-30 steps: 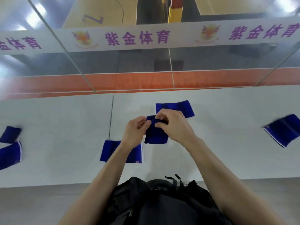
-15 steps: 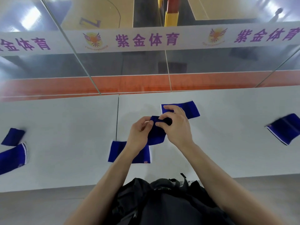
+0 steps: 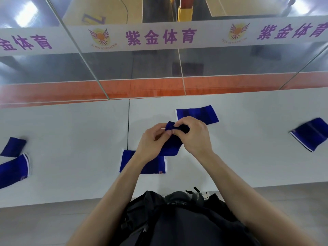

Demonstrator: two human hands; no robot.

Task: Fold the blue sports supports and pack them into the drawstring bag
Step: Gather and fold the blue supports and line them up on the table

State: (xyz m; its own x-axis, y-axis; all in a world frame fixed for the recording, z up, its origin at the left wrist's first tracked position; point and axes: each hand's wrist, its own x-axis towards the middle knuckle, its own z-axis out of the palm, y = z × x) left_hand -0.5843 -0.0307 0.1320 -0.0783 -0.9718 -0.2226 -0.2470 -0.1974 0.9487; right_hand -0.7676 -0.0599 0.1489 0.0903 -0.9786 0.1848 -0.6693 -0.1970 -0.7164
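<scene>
Above the white table's middle, my left hand (image 3: 150,141) and my right hand (image 3: 192,135) both pinch the top edge of a small blue support (image 3: 171,147) that hangs folded between them. Another blue support (image 3: 197,115) lies flat just beyond my hands. A third one (image 3: 150,166) with white edges lies under my left wrist. The black drawstring bag (image 3: 186,221) sits below the table's near edge, between my forearms, its mouth gathered.
More blue supports lie at the far left (image 3: 13,146), (image 3: 14,168) and at the far right (image 3: 310,135). The white table (image 3: 71,139) has a seam down its middle. A glass wall with a white banner (image 3: 159,36) stands behind it.
My hands have come closer together and bunched the support's top edge, so it looks narrower. The view has shifted slightly; the other supports have not moved.
</scene>
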